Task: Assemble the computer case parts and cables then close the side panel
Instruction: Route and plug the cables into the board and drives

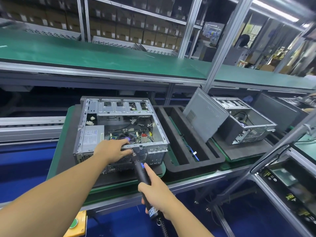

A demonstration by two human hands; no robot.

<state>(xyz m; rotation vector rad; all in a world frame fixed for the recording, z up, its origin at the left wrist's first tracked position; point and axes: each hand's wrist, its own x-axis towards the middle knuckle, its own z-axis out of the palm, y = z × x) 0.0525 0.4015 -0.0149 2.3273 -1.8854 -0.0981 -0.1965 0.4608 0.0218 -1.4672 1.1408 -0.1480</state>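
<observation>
I see the open computer case (119, 127) lying on a dark pad over a green pallet (56, 156) at mid-bench. My left hand (112, 150) grips its near rim, fingers curled over the edge. My right hand (155, 190) is wrapped round the electric screwdriver (142, 173), whose tip is at that rim. A black foam tray (171, 127) sits to the right. A green conveyor belt (102, 53) runs beyond, with shelved cardboard boxes (119, 33) far behind.

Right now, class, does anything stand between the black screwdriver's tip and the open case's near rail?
Nothing visible. The black electric screwdriver in the right hand reaches the near rail of the open silver computer case; the left hand grips that rail beside the tip.
</observation>
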